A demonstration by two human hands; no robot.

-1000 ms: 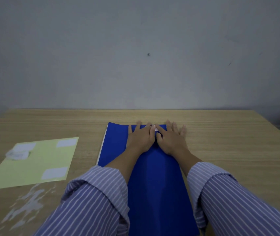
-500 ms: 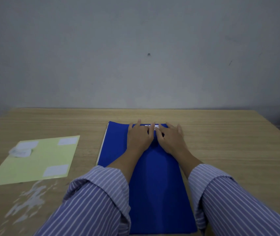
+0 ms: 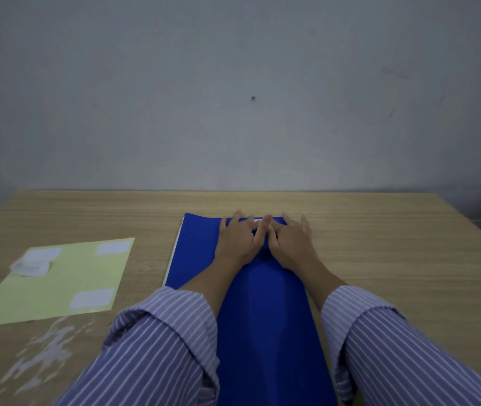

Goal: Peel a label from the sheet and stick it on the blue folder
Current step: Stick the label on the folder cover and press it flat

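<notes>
Left hand (image 3: 239, 241) and right hand (image 3: 292, 244) flat, fingers straight, pressing label (image 3: 258, 220) on blue folder (image 3: 262, 317). Sheet (image 3: 57, 282) apart on desk (image 3: 394, 244).

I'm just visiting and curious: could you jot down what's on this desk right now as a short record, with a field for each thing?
Surface: wooden table
Folder: blue folder lying flat in front of the person
Label: white label, mostly hidden under the fingers, near the folder's far edge
Left hand: left hand flat on the folder, fingers pressing the label
Right hand: right hand flat beside it, also pressing
Sheet: pale green sheet to the left, with white labels left on it
</notes>
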